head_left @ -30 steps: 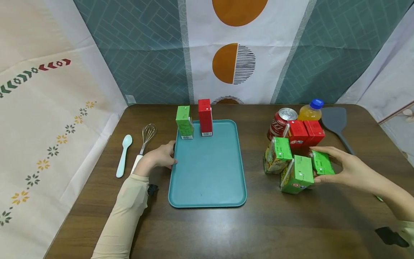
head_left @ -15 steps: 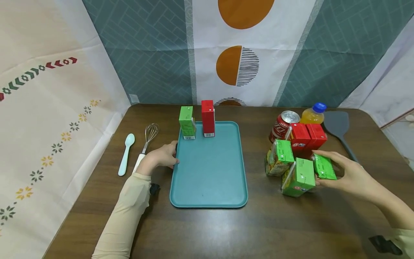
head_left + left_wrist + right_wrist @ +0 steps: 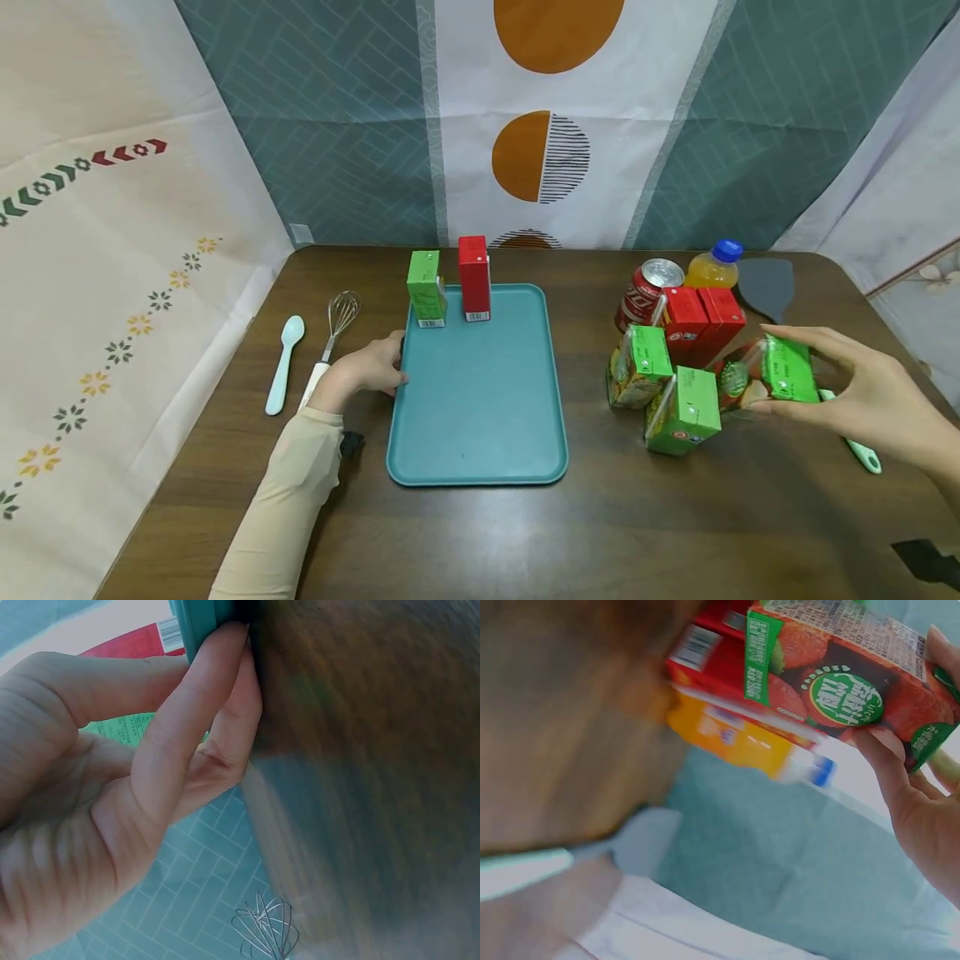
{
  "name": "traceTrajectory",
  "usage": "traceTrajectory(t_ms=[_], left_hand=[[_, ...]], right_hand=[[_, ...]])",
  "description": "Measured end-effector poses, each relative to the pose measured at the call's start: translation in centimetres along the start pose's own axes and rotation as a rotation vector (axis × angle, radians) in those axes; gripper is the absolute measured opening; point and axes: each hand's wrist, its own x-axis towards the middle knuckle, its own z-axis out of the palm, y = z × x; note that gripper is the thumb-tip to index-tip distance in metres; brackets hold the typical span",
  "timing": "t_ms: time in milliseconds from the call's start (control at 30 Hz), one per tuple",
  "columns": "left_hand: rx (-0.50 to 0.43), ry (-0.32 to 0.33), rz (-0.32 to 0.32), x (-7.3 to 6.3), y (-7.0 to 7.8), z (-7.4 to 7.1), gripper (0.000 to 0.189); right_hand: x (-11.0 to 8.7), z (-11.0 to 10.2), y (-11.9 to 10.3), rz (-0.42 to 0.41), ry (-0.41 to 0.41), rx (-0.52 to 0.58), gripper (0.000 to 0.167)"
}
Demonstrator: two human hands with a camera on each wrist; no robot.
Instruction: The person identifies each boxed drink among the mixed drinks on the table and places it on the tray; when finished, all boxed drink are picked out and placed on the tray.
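My left hand (image 3: 371, 367) holds the left rim of a teal tray (image 3: 480, 408); in the left wrist view the fingertips bend at the tray's edge (image 3: 196, 626). A green juice box (image 3: 427, 287) and a red juice box (image 3: 474, 279) stand at the tray's far left corner. On the right, my right hand (image 3: 877, 387) grips a green-topped juice box (image 3: 791, 371) between thumb and fingers. Strawberry pictures cover the side of this juice box (image 3: 840, 690) in the right wrist view. It tilts, raised beside two green juice boxes (image 3: 684, 408) and two red ones (image 3: 684, 321).
Behind the right-hand cartons are a red soda can (image 3: 647, 292) and an orange drink bottle (image 3: 712, 268) with a blue cap. A grey turner (image 3: 767, 285) lies beyond, its pale green handle (image 3: 862, 457) partly under my right hand. A spoon (image 3: 283, 367) and whisk (image 3: 341, 315) lie left.
My right hand has lifted the strawberry juice box away from the group and moved it to the right, tilting it. My left hand stays at the tray's rim.
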Motion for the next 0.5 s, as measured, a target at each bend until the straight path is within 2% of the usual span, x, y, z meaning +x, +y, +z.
traceTrajectory(t_ms=[167,300,367,433,500], left_hand=[[0.003,0.001,0.001,0.0,-0.2,0.3,0.078],[0.002,-0.004,0.005,0.0,-0.1,0.3,0.079],[-0.001,-0.006,-0.001,0.0,0.0,0.1,0.079],[0.006,-0.005,-0.004,0.1,0.1,-0.1,0.079],[0.008,-0.003,-0.006,0.1,0.0,-0.1,0.078]], right_hand=[[0.3,-1.8,-1.4,-0.063,0.094,0.002,0.094],[0.8,-2.5,-2.5,-0.127,0.138,0.084,0.097],[1.3,-2.6,-3.1,-0.149,0.135,0.204,0.096],[2.1,-2.4,-3.9,-0.175,0.112,0.404,0.094],[2.7,-1.9,-5.0,-0.148,0.110,0.557,0.092]])
